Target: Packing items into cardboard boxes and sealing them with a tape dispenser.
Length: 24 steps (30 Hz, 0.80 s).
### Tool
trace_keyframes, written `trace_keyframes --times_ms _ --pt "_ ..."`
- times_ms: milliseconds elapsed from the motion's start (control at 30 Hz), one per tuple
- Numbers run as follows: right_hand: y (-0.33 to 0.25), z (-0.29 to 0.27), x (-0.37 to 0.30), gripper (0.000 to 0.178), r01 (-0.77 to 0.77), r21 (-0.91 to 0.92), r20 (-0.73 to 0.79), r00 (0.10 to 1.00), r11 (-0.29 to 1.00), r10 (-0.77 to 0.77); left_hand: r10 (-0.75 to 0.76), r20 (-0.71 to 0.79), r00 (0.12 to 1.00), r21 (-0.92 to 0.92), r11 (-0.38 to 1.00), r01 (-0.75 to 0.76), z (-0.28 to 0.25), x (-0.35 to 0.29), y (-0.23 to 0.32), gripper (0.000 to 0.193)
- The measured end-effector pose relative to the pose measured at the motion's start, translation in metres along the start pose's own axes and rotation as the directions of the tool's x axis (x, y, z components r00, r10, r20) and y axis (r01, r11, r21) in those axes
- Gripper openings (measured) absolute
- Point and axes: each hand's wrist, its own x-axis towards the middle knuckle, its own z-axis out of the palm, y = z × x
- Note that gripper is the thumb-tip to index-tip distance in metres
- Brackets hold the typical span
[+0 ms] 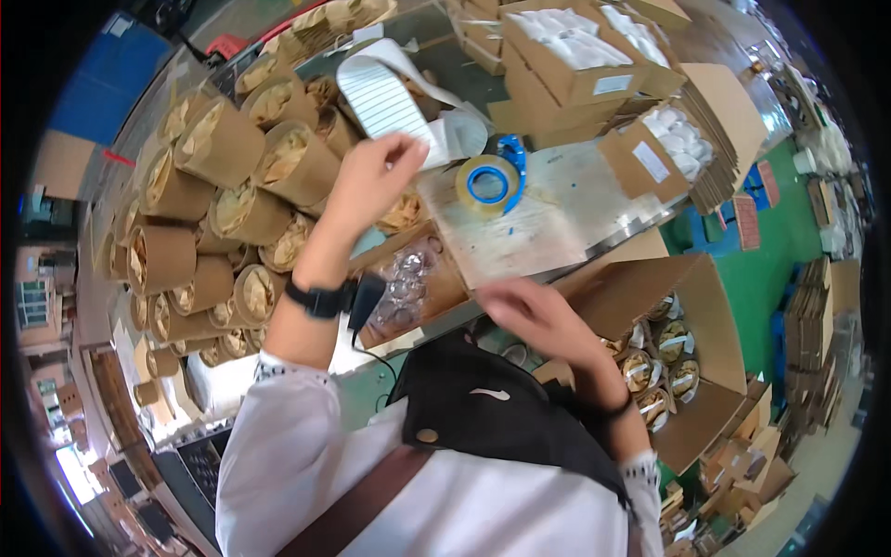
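Two hands are apart in the head view. Left of the tape dispenser [508, 183], the left hand [379, 181] curls beside the label strip [383, 100]; its grip I cannot tell. Below the tape dispenser, the blurred right hand [531, 314] extends loosely.

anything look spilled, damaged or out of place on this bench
Nothing is visibly spilled or broken. The lined white label strip stands out a little: it curls in loose loops beside the brown cylinders, rather than lying flat, so it looks untidy.
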Motion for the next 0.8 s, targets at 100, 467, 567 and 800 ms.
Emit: trace_keyframes --times_ms 100,467,567,800 --pt "0.060 0.027 0.074 0.026 -0.093 -0.480 -0.141 0.990 0.873 0.028 -0.246 0.343 0.906 0.200 0.962 0.186 -0.002 -0.074 -0.026 0.029" --pt "0.090 0.069 0.084 0.036 -0.291 -0.576 -0.115 0.954 0.764 0.277 -0.445 -0.044 0.894 0.609 0.697 0.377 0.131 -0.122 -0.103 0.046" --pt "0.091 0.073 0.082 0.037 -0.329 -0.514 -0.163 0.944 0.792 0.287 -0.389 0.110 0.915 0.603 0.758 0.250 0.135 -0.130 -0.119 0.041" --pt "0.108 0.065 0.076 0.057 -0.310 -0.385 -0.086 0.950 0.869 0.300 -0.413 0.179 0.893 -0.195 0.875 0.444 0.068 -0.131 -0.123 0.028"
